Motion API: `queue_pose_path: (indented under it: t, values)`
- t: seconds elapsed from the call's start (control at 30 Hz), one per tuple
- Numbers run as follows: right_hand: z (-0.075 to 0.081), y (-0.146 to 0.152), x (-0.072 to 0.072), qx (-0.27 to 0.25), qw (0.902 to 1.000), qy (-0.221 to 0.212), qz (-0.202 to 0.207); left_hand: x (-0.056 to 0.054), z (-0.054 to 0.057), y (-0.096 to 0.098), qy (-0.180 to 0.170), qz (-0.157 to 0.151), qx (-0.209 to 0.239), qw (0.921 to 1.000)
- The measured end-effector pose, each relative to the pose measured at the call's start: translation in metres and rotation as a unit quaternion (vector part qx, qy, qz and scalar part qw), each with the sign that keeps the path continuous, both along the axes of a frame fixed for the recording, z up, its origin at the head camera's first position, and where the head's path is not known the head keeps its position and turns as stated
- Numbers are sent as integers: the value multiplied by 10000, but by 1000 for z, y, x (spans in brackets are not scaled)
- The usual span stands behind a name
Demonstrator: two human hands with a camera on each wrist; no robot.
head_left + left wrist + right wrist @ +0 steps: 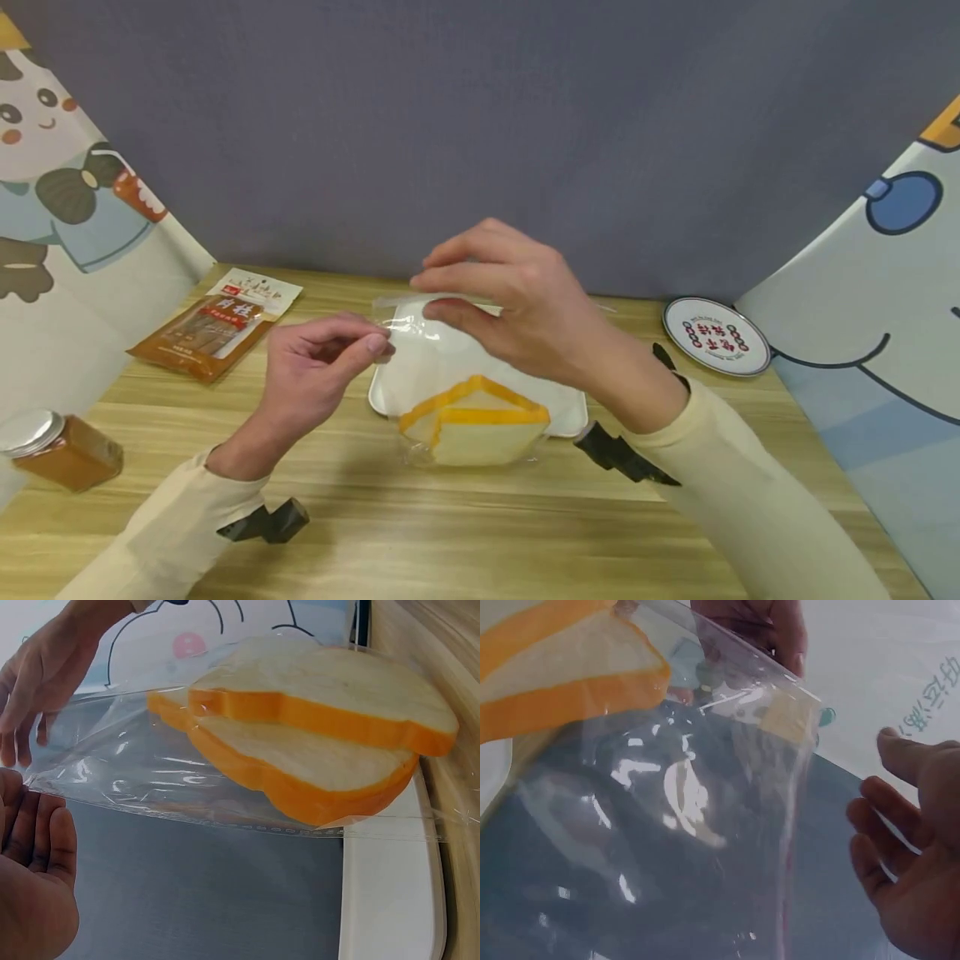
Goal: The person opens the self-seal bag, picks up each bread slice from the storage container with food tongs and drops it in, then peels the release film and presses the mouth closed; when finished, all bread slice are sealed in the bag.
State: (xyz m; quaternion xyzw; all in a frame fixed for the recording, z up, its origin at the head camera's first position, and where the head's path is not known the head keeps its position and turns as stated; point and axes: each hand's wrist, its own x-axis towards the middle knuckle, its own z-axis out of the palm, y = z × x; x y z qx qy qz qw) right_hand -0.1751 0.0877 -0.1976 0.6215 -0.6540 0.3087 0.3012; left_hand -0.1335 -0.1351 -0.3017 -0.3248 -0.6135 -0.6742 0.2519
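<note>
A clear plastic bag [415, 333] hangs upright over the table with slices of bread [491, 442] at its bottom, their crusts orange. My left hand [311, 367] pinches the bag's upper left corner between thumb and fingertips. Above the bag's top edge is my right hand [517, 304], its fingers loosely bent and apart. In the right wrist view, that right hand [922, 847] holds nothing and stands a little off the bag's sealed edge [789, 847]. The left wrist view shows two overlapping slices [315, 742] low in the bag.
Behind the bag lies a white tray [576, 414], partly covered by it. A brown spice packet [213, 325] lies at the back left, and a jar of brown powder [75, 454] is at the left. A round printed plate [716, 336] is at the back right.
</note>
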Motion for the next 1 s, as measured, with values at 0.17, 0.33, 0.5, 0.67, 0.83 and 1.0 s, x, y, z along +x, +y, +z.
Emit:
queue_pose_path:
  t: [0.17,0.33,0.5,0.67,0.83,1.0]
  values:
    - [-8,-16,-8,838,9952,-510,-67,0,0,1,29,-139,61,9999]
    - [-14,-25,-11,989,9926,-706,-40,1,0,2,45,-168,29,9998]
    - [-16,-31,-12,725,9957,-529,211,0,-1,1,121,-227,27,9997]
    - [-16,-35,-12,652,9966,-396,323,0,-1,1,144,-244,38,9996]
    - [-16,-37,-12,697,9966,-313,320,1,-1,2,143,-229,54,9996]
    - [-16,-39,-13,770,9965,-275,176,1,-1,1,170,-246,78,9995]
